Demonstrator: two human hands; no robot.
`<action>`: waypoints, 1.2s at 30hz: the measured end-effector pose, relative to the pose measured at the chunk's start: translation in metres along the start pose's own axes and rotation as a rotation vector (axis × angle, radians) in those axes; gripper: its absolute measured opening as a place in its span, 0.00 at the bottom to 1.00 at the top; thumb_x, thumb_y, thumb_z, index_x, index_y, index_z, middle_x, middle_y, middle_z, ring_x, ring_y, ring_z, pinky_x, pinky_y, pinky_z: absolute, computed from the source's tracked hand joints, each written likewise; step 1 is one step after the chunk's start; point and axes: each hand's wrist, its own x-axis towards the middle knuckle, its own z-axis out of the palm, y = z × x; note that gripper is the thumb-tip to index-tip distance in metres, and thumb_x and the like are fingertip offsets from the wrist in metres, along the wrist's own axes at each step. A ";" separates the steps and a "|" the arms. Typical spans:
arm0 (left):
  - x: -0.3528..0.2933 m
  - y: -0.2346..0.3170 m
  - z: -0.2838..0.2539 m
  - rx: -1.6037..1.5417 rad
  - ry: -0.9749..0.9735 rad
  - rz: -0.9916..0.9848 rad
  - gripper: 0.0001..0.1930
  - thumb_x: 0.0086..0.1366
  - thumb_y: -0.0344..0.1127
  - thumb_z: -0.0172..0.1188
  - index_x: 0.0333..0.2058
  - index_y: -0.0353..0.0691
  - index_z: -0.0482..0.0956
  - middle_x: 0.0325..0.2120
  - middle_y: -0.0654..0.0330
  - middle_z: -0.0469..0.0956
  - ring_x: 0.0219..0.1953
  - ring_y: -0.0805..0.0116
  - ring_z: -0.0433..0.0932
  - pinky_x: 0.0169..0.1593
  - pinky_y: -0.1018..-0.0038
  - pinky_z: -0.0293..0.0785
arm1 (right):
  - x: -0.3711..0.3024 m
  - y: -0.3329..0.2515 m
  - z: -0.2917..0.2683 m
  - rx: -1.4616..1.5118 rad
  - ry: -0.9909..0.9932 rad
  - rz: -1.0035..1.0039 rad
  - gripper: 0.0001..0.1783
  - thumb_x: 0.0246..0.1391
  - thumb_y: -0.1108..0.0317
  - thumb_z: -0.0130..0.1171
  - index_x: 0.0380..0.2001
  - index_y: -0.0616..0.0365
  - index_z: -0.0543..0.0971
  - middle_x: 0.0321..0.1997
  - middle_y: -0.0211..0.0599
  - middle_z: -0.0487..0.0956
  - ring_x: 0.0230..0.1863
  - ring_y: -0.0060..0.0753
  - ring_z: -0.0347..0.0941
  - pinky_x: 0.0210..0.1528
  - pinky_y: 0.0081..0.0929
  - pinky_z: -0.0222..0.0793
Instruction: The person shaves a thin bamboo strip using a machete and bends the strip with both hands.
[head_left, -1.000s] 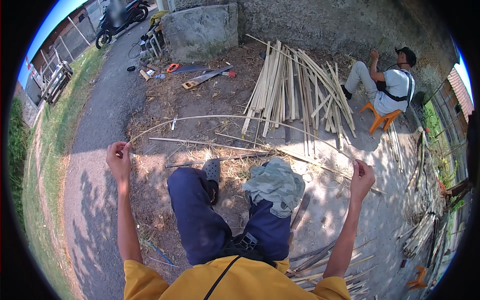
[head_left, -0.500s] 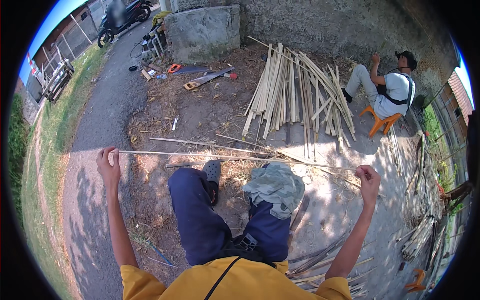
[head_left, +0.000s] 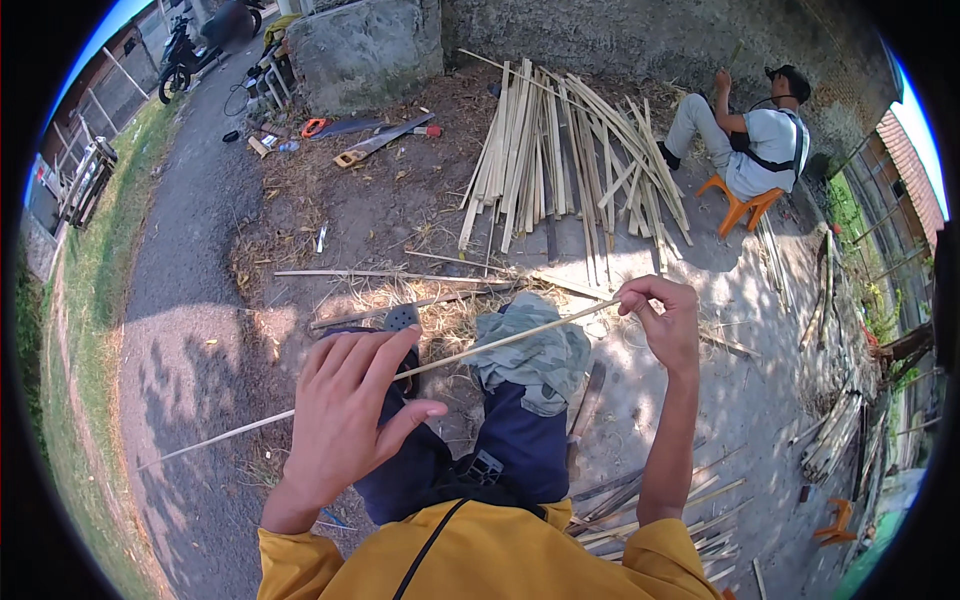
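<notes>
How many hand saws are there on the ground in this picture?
2: an orange-handled saw and, slightly nearer, a wooden-handled saw, both left of the large strip pile. Others may be hidden.

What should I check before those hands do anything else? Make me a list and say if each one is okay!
1. Right hand pinching the thin strip near one end: ok.
2. Left hand closed around the strip: not ok, it is spread open.
3. Strip not touching the patterned cloth: cannot tell, it crosses in front of it in this view.
4. Wood-handled saw away from both hands: ok, it lies on the ground.
5. Seated person out of the strip's way: ok, sitting well apart.
</notes>
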 end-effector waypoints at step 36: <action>-0.011 -0.002 0.191 -1.133 -0.482 -0.517 0.13 0.81 0.34 0.56 0.54 0.32 0.81 0.28 0.69 0.73 0.30 0.84 0.70 0.33 0.80 0.67 | -0.388 0.356 0.194 -0.669 -0.075 1.555 0.40 0.43 0.48 0.84 0.53 0.60 0.78 0.53 0.48 0.85 0.56 0.55 0.84 0.57 0.53 0.82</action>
